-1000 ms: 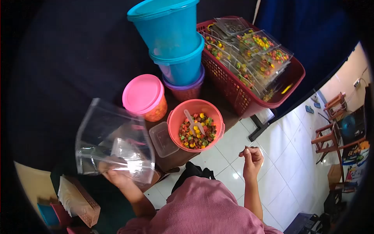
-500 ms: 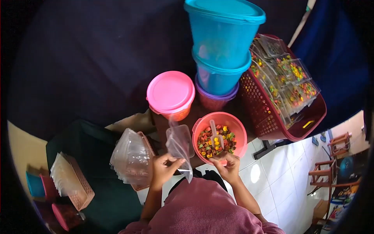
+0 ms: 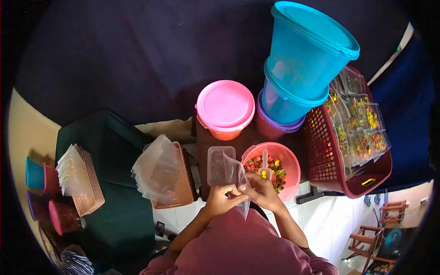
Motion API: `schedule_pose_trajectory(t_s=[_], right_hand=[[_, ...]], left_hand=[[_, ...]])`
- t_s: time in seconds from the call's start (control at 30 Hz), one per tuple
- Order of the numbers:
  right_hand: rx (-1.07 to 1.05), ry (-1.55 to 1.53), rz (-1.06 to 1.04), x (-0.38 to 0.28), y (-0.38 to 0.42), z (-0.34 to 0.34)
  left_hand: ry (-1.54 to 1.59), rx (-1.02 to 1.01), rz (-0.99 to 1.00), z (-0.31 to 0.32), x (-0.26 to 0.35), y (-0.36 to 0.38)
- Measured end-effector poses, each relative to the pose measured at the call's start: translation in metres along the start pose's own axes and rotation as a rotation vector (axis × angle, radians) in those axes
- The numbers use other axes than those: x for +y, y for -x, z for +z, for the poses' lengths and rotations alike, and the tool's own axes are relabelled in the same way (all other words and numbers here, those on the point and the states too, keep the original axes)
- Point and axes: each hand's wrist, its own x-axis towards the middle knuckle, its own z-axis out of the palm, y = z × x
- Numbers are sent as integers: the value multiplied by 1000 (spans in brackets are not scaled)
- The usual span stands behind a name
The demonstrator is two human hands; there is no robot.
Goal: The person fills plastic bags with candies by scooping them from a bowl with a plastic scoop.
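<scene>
A clear plastic bag (image 3: 242, 181) hangs in front of the body, with my left hand (image 3: 223, 199) pinching its near side. My right hand (image 3: 262, 190) has its fingers closed on the bag's edge, touching the left fingertips. Just beyond the right hand is a pink bowl (image 3: 294, 172) of small colourful pieces (image 3: 279, 179). A clear scoop (image 3: 265, 169) rests on the pieces, with a few yellow ones in it. Behind my left hand lies an empty-looking clear rectangular container (image 3: 215, 166), partly covered by the bag.
A pink-lidded tub (image 3: 226, 107) stands behind the container. Stacked blue tubs (image 3: 302, 59) rise over a purple-rimmed tub (image 3: 275, 123). A maroon basket (image 3: 327, 160) at right holds filled packets. Left, a brown basket (image 3: 187, 183) holds clear bags (image 3: 158, 169); another basket (image 3: 94, 183) is farther left.
My right hand has moved from the bowl's near rim to the bag and closed on it. My left hand, with the bag, has come closer to it. The whole view has shifted.
</scene>
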Motion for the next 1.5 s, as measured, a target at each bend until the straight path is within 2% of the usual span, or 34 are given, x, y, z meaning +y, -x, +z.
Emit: schedule_pose_trajectory(t_s=[0.13,0.23,0.3,0.4,0.47,0.53,0.7,0.77,0.9,0.97,1.0,1.1,1.13,1.2,1.23,1.3,1.37,1.4,1.47,1.5], right_hand=[[-74,186,-103,11,-9,-24],[-41,181,-206,-1,-14,-29],[-44,144,-179,15,-19,-36],[-36,226,-245,27,-24,-47],[23,460,-261,11,-22,-50],[49,496,-310,11,-25,-52],[107,590,-390,19,-33,-53],[-20,503,-256,17,-33,-52],[-48,467,-300,23,-34,-48],[-36,241,-362,42,-37,-48],[-91,109,-330,43,-35,-47],[-116,15,-241,43,-23,-42],[-148,-95,-335,43,-24,-39],[-112,-185,-282,49,-23,-36],[-81,-269,-236,52,-23,-35],[-71,-243,-258,54,-22,-35],[-42,443,-679,52,-22,-40],[-41,444,-676,51,-22,-40],[-52,-286,-252,48,-22,-39],[-64,-257,-231,48,-23,-44]], left_hand=[[15,25,-40,2,6,-5],[-101,97,-104,2,9,-6],[-128,154,-104,4,12,-7],[-149,292,-55,7,12,-9],[-209,325,-21,7,16,-11],[-306,360,44,7,20,-14],[-300,401,103,14,22,-14],[-254,350,94,24,9,-10],[-304,294,64,55,8,-13],[-293,314,146,64,-1,-12],[-273,325,190,66,4,-14],[-241,319,163,72,8,-10],[-242,316,159,73,9,-10],[-346,291,290,75,10,-11],[-347,290,285,76,11,-12],[-417,298,334,78,13,-13],[-423,254,317,76,12,-14],[-429,209,298,75,11,-13],[-432,139,268,58,28,-16],[-438,71,242,47,34,-16]])
